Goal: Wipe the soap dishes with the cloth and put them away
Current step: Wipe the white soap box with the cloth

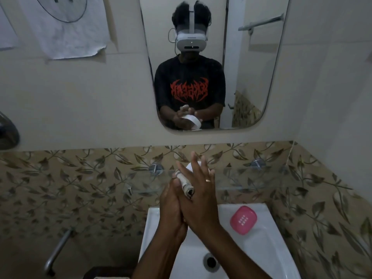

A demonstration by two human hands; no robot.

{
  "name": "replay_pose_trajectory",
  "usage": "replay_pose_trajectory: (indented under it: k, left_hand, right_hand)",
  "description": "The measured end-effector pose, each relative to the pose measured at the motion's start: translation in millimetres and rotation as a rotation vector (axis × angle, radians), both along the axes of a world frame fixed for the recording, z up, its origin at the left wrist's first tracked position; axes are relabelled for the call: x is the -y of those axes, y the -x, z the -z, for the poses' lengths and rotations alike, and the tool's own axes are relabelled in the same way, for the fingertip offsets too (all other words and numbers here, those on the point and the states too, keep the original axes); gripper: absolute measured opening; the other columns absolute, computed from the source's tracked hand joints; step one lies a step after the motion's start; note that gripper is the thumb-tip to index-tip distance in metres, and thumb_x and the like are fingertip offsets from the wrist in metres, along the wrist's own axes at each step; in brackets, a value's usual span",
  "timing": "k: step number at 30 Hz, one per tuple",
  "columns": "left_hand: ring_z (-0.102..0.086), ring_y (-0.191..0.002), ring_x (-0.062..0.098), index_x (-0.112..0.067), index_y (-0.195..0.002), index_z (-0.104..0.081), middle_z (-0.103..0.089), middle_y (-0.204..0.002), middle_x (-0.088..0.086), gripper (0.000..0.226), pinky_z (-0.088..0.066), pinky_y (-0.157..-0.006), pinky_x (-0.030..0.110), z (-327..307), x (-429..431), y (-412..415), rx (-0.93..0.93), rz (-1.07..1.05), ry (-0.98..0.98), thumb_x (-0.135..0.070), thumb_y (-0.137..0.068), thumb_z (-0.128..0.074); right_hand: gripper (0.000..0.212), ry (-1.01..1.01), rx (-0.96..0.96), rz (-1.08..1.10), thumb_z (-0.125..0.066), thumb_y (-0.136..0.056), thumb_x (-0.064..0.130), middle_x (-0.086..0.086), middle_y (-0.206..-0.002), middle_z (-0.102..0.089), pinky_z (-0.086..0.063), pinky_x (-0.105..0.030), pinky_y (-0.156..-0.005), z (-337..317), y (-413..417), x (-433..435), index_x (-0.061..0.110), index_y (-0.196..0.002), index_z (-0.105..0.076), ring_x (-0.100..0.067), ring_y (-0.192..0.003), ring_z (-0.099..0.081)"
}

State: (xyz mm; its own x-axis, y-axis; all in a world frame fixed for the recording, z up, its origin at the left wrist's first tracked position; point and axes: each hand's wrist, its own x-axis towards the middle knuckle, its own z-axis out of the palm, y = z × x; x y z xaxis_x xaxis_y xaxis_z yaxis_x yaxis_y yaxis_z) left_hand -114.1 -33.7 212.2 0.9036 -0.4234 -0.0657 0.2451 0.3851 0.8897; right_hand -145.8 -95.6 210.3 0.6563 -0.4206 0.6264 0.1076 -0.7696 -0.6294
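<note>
Above the washbasin (261, 248), the left hand (173, 208) grips a white soap dish (190, 167); the right hand (198, 198), fingers spread, presses a rolled cloth (186, 185) on it. A pink soap dish (243, 219) sits on the basin's right rear corner, before the glass shelf (251, 178).

— Behind the right hand (198, 195), how much of the white soap dish (190, 166) visible?
— Only a sliver past the fingers; shape and tilt impossible to tell.
— And the cloth (186, 185)?
— Rolled between both palms, mostly covered; one frayed end showing.
— Left hand (171, 206)?
— Largely hidden under the right; grip unclear.
— Below the hands?
— Sink (261, 248) cut off by the bottom edge, forearms too.
— Far left of the hands?
— Dark fixture (8, 129) cropped by the edge, unidentifiable.
</note>
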Motion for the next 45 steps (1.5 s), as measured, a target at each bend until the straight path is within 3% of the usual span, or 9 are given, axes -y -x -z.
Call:
replay_pose_trajectory:
  k: [2, 8, 16, 18, 23, 30, 34, 39, 45]
  left_hand:
    - [-0.066, -0.092, 0.03, -0.006, -0.11, -0.067, -0.07, -0.106, 0.022, 0.039, -0.052, -0.077, 0.037, 2, -1, -1, 0.025, -0.014, -0.039, -0.039, -0.098, -0.049]
    - [-0.072, -0.095, 0.022, -0.008, -0.119, -0.063, -0.07, -0.116, 0.017, 0.042, -0.059, -0.075, 0.033, 2, 2, -4, -0.098, -0.011, 0.092, -0.037, -0.089, -0.056]
    - [-0.07, -0.103, 0.024, -0.007, -0.124, -0.062, -0.07, -0.115, 0.016, 0.05, -0.053, -0.088, 0.037, 10, -8, -11, -0.038, 0.091, 0.077, -0.047, -0.096, -0.051]
    - [-0.069, -0.092, 0.02, -0.007, -0.119, -0.06, -0.069, -0.106, 0.011, 0.065, -0.052, -0.091, 0.039, 13, -11, -10, 0.03, 0.103, -0.042, -0.058, -0.079, -0.068]
    - [-0.07, -0.103, 0.021, -0.012, -0.123, -0.062, -0.068, -0.123, 0.013, 0.031, -0.058, -0.08, 0.034, 43, -27, -12, -0.049, 0.008, -0.034, -0.029, -0.101, -0.048]
    - [-0.061, -0.119, 0.034, -0.015, -0.132, -0.059, -0.066, -0.127, 0.014, 0.052, -0.05, -0.1, 0.053, 78, -75, -28, -0.281, -0.201, 0.019, -0.047, -0.091, -0.059]
    - [-0.058, -0.123, 0.033, -0.016, -0.134, -0.057, -0.062, -0.133, 0.016, 0.068, -0.044, -0.105, 0.054, 104, -88, -35, -0.38, -0.229, 0.03, -0.056, -0.081, -0.068]
    - [-0.064, -0.112, 0.029, -0.008, -0.13, -0.06, -0.067, -0.124, 0.016, 0.062, -0.061, -0.074, 0.033, 120, -80, -41, -0.479, -0.214, 0.032, -0.048, -0.083, -0.06]
    - [-0.055, -0.125, 0.039, -0.009, -0.134, -0.057, -0.06, -0.133, 0.022, 0.077, -0.049, -0.098, 0.055, 147, -85, -64, -0.552, -0.19, 0.046, -0.054, -0.074, -0.073]
  right_hand:
    - [0.043, -0.001, -0.011, 0.001, -0.04, -0.097, 0.052, 0.013, -0.16, -0.021, 0.0, -0.039, -0.12, -9, -8, 19, 0.041, -0.138, -0.045, -0.008, -0.15, -0.003]
    - [0.033, -0.613, 0.096, 0.124, -0.046, -0.097, 0.048, 0.009, -0.132, -0.061, -0.048, -0.027, -0.097, -14, -16, 37, 0.04, -0.127, -0.056, -0.01, -0.122, -0.056]
    - [0.052, -0.082, -0.012, -0.064, -0.033, -0.096, 0.056, 0.013, -0.16, -0.02, -0.002, -0.028, -0.121, 8, -7, -4, 0.037, -0.145, -0.03, -0.002, -0.148, -0.002]
    - [0.053, -0.169, -0.002, -0.074, -0.033, -0.095, 0.059, 0.013, -0.158, -0.024, -0.011, -0.033, -0.121, 0, -14, 13, 0.039, -0.144, -0.032, 0.0, -0.147, -0.008]
    - [0.046, -0.487, -0.165, -0.003, -0.043, -0.096, 0.053, 0.011, -0.127, -0.061, -0.05, -0.029, -0.094, 10, -6, 32, 0.037, -0.139, -0.046, -0.008, -0.114, -0.057]
    - [0.044, -0.415, -0.545, 0.212, -0.046, -0.091, 0.058, -0.002, -0.098, -0.067, -0.049, -0.031, -0.077, 105, 33, 30, 0.02, -0.104, -0.065, -0.023, -0.093, -0.062]
    - [0.036, -0.802, -0.732, 0.244, -0.059, -0.088, 0.054, -0.007, -0.1, -0.07, -0.052, -0.033, -0.083, 160, 24, 19, 0.018, -0.092, -0.064, -0.028, -0.096, -0.064]
    - [0.022, -1.672, -0.468, 0.204, -0.064, -0.091, 0.008, -0.016, -0.094, -0.067, -0.055, -0.047, -0.076, 203, -25, 14, 0.004, -0.113, -0.061, -0.032, -0.084, -0.064]
    - [0.035, -1.859, -0.264, 0.233, -0.05, -0.095, -0.002, -0.017, -0.118, -0.058, -0.05, -0.039, -0.079, 214, -93, 33, 0.001, -0.13, -0.051, -0.025, -0.081, -0.058]
